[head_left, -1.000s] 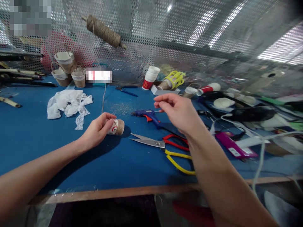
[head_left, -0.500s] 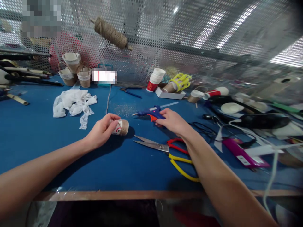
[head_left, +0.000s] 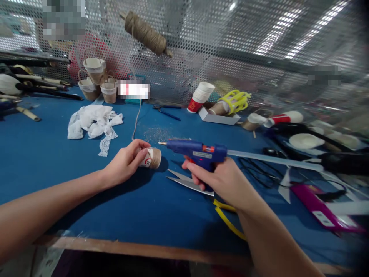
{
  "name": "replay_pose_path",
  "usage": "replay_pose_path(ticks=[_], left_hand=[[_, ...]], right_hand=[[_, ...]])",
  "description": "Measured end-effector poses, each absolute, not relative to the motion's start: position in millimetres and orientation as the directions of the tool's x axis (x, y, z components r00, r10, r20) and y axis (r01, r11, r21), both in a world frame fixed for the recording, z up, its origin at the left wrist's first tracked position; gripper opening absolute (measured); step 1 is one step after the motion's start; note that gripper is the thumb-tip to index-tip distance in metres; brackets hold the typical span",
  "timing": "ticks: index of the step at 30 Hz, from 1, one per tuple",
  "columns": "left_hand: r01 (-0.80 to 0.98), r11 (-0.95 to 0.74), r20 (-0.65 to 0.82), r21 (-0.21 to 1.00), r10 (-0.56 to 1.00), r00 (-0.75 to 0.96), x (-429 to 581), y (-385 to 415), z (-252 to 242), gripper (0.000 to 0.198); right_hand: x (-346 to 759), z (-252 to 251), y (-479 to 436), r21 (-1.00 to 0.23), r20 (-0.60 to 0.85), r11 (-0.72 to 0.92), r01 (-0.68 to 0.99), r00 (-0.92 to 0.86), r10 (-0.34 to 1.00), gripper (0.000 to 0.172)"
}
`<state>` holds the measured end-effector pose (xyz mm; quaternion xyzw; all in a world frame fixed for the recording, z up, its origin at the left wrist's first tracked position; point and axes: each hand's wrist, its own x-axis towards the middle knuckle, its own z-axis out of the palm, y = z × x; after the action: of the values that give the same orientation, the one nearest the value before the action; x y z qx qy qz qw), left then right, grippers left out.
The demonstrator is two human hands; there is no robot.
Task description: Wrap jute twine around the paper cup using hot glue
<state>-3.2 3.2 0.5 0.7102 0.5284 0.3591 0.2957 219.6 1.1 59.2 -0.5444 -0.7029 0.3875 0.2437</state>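
My left hand (head_left: 125,163) is closed around a small paper cup partly wrapped in twine (head_left: 150,157), lying on its side on the blue table (head_left: 43,154). A strand of twine (head_left: 137,119) runs from the cup up toward the spool (head_left: 146,34) on the mesh wall. My right hand (head_left: 221,181) grips a blue hot glue gun (head_left: 198,152), lifted off the table with its nozzle pointing left, a short way from the cup. A clear glue stick (head_left: 268,158) sticks out of the gun's back. Scissors (head_left: 188,182) lie under the right hand, partly hidden.
White lace fabric (head_left: 90,121) lies left of centre. Finished twine-wrapped cups (head_left: 99,82) stand at the back left. A stack of paper cups (head_left: 201,96), a yellow object (head_left: 235,100), cables and a magenta box (head_left: 319,204) crowd the right side. The table's wooden edge (head_left: 129,249) runs along the front.
My right hand came down onto the glue gun, took hold of it and lifted it, nozzle turned toward the cup. The left hand stays on the cup. The view shifted slightly.
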Motion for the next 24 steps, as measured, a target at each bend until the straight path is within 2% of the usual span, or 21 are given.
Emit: replay_pose_path(ticks=[5,10,12,17,24], left_hand=[[0.527,-0.281,0.191,0.802,0.957,0.220,-1.3,2.5,1.9,0.027],[0.566,-0.318,0.226,0.760,0.947,0.229,0.0,2.3,4.0,0.027],[0.577,-0.329,0.238,0.748,0.944,0.229,0.0,2.2,4.7,0.027],[0.590,-0.341,0.246,0.732,0.940,0.238,-0.8,3.1,4.1,0.026],[0.581,-0.352,0.251,0.734,0.935,0.249,-1.4,3.9,3.4,0.026]], right_hand=[[220.4,57.8,-4.0,-0.720,-0.111,0.130,0.682,-0.298,0.948,0.025],[218.4,53.2,-6.6,-0.576,0.126,0.340,0.744,-0.330,0.936,0.023],[218.1,52.2,-7.3,-0.531,0.171,0.385,0.755,-0.349,0.921,0.025],[218.5,52.4,-9.9,-0.495,0.168,0.417,0.762,-0.386,0.907,0.028],[220.3,52.6,-8.3,-0.447,0.193,0.487,0.751,-0.450,0.872,0.018]])
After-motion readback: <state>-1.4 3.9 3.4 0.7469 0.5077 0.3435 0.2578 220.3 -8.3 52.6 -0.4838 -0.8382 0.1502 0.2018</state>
